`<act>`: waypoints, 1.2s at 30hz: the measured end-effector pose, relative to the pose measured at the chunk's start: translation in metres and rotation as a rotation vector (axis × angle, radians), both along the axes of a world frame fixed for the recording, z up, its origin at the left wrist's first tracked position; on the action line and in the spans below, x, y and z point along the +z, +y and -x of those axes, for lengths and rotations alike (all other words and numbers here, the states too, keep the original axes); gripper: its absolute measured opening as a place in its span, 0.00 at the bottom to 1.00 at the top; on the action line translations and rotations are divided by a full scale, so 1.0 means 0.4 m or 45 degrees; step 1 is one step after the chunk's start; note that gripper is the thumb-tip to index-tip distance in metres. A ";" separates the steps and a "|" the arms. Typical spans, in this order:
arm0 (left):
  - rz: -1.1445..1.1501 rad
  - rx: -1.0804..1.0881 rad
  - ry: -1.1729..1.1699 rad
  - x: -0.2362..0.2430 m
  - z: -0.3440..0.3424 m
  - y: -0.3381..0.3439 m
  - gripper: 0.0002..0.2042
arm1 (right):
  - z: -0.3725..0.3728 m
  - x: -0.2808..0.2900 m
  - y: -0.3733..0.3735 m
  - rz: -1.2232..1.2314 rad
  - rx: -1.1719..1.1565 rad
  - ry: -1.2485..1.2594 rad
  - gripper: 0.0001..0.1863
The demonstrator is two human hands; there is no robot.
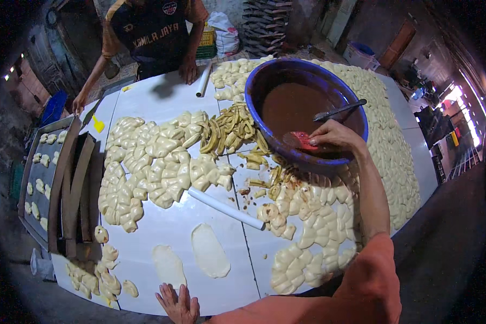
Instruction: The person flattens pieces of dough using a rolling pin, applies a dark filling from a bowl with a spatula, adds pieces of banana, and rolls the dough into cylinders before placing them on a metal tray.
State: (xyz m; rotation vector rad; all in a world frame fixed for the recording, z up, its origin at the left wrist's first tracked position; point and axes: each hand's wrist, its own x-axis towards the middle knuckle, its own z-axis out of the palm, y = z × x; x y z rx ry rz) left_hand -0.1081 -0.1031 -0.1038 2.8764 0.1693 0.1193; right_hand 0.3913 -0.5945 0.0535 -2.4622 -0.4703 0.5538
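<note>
Reaching over the near rim of a big blue basin, the right hand has its fingers closed around a red tool, held down at the brown paste inside. A dark-handled utensil lies across the basin's right side, its handle over the rim. The left hand is low at the near edge of the white surface, its fingers a little apart and holding nothing; they are at the near end of a flattened dough oval, and whether they press on it I cannot tell. A second flattened oval lies just to its right. Beyond both, a white rod rests at a slant, near a broad spread of dough pieces. Between that spread and the basin is a heap of yellowish banana slices. More pale dough covers the surface to the right of the basin. Over on the left, a tray holds small shaped pieces in rows, beside several dark upright pans. Across the surface stands a co-worker in a dark and orange shirt
</note>
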 end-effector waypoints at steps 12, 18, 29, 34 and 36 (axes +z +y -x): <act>0.026 0.000 0.108 -0.018 0.013 0.024 0.28 | 0.071 0.049 0.025 -0.249 -0.340 0.365 0.22; 0.065 0.065 0.062 -0.031 0.027 0.011 0.30 | 0.188 0.082 0.158 -0.331 -0.168 0.248 0.21; 0.072 0.072 -0.154 -0.038 0.011 0.006 0.31 | 0.566 -0.138 0.529 0.085 0.807 -0.379 0.12; 0.104 0.071 -0.136 -0.044 0.016 0.008 0.30 | 0.626 -0.151 0.575 0.124 0.647 -0.655 0.13; 0.136 0.086 -0.152 -0.046 0.016 0.009 0.30 | 0.641 -0.148 0.578 0.147 0.599 -0.743 0.12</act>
